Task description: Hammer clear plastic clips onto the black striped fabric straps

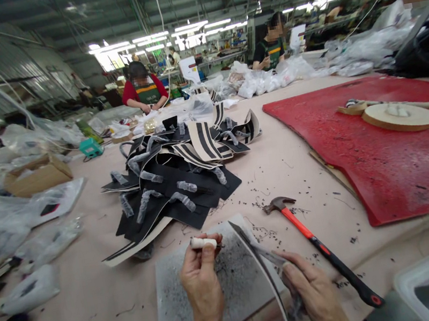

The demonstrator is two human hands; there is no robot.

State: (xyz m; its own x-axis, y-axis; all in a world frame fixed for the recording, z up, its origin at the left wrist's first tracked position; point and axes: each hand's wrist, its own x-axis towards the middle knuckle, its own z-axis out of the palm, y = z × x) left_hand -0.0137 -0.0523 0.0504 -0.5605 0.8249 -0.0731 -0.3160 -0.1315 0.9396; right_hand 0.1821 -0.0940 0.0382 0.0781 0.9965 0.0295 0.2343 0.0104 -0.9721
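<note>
Hammer [312, 240] lies right, handle nearmost, presumably for easy reach. Left hand [202, 282] pinches a white cylinder [203, 242]; right hand [314, 288] closes around a wrapped strap [269, 254], apparently steadying it.

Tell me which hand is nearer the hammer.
The right hand, close beside the hammer; the left hand, holding a white cylinder, is farther off.

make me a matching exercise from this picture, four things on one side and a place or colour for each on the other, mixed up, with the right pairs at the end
1. hammer
2. small white piece
3. large sheet
4. small device

A. teal
B. held in the left grip
C. red, under the round disc
D. mostly black and orange-red

Pairs: 1-D, 2-B, 3-C, 4-A
</note>
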